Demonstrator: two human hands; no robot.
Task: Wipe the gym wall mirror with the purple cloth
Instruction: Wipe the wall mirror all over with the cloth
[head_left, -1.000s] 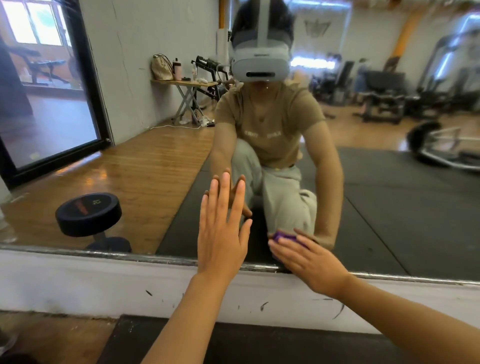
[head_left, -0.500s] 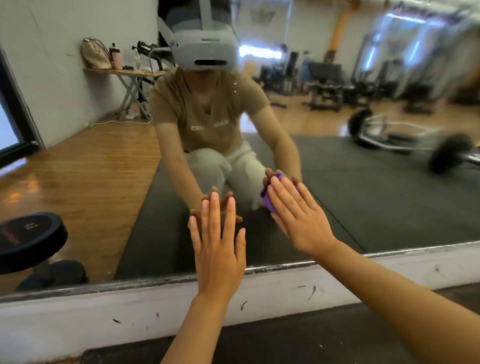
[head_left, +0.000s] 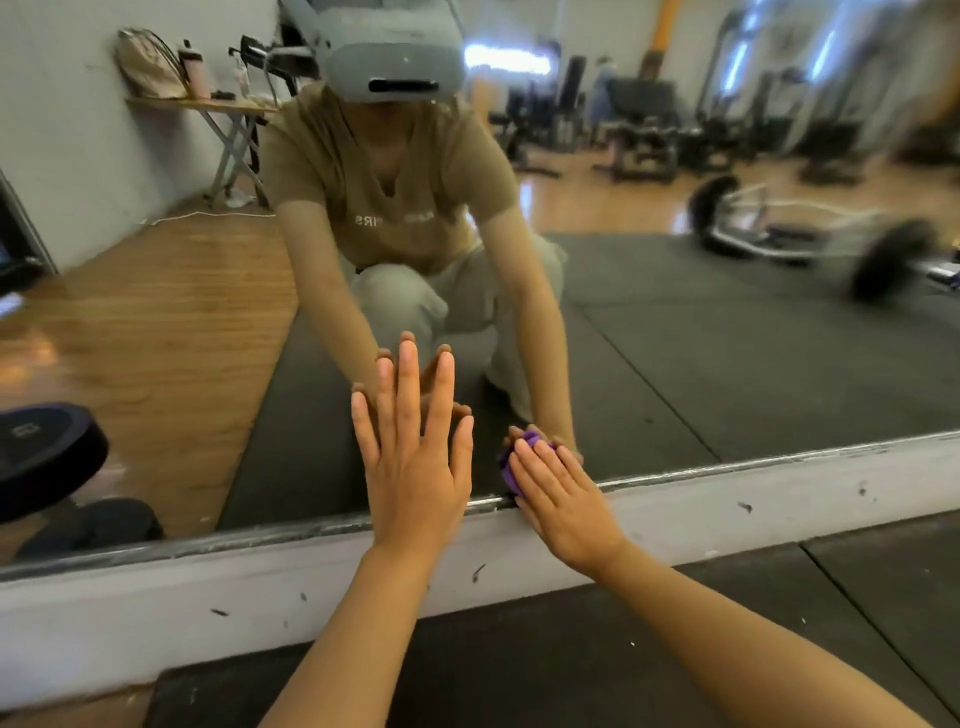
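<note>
Right grip (head_left: 558, 499) over half-hidden, perhaps bunched, purple cloth (head_left: 514, 467)

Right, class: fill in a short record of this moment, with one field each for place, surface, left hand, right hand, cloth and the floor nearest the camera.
place: gym, seen mostly as a reflection
surface: wall mirror, above a white scuffed base strip
left hand: flat on the glass, fingers straight
right hand: straight fingers pressing the cloth at the mirror's bottom edge
cloth: purple cloth, mostly hidden under the fingers
floor: dark mat
</note>
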